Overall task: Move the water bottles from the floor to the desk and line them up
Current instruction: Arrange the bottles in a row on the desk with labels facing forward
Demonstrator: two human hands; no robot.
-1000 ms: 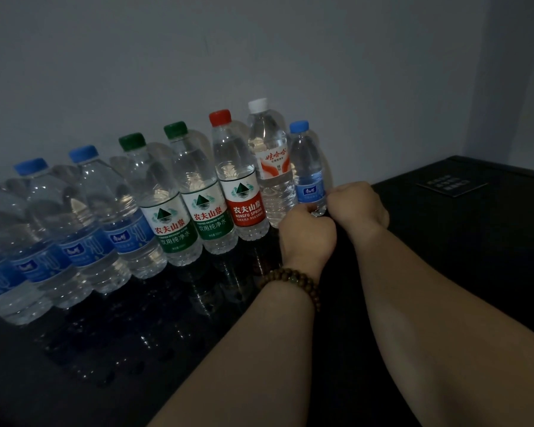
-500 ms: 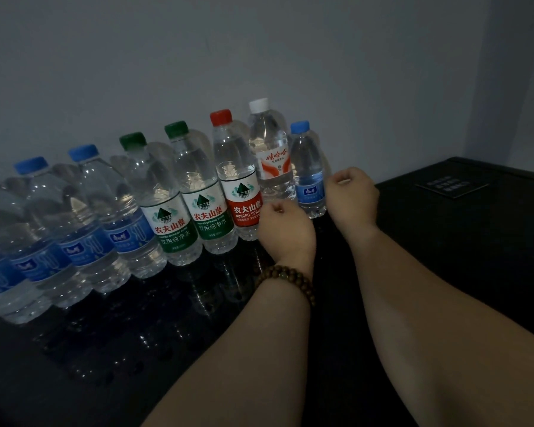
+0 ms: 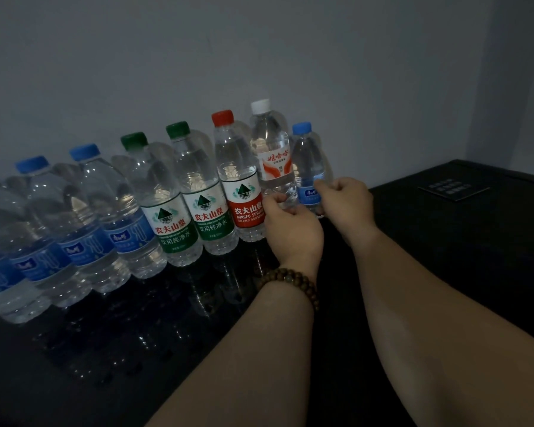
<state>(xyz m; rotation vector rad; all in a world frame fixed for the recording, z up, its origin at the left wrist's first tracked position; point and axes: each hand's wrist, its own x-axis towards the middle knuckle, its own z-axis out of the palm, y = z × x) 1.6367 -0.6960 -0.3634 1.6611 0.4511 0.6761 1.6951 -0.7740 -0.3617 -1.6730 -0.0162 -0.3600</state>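
Several water bottles stand in a row on the black desk (image 3: 444,257) along the wall. From the right come a small blue-capped bottle (image 3: 305,158), a white-capped bottle (image 3: 270,143), a red-capped bottle (image 3: 235,167), two green-capped bottles (image 3: 198,186) and larger blue-capped bottles (image 3: 105,204). My left hand (image 3: 293,229), with a bead bracelet on its wrist, holds the white-capped bottle low on its body with curled fingers. My right hand (image 3: 346,204) pinches the small blue-capped bottle at its label.
A grey wall runs right behind the row. A dark rectangular plate (image 3: 452,188) lies on the desk at the far right. The desk's glossy top in front of the bottles reflects them.
Both hands moved away from me and apart. A second ago they were together at the small bottle's base; now the left is at the white-capped bottle and the right at the small bottle's label.
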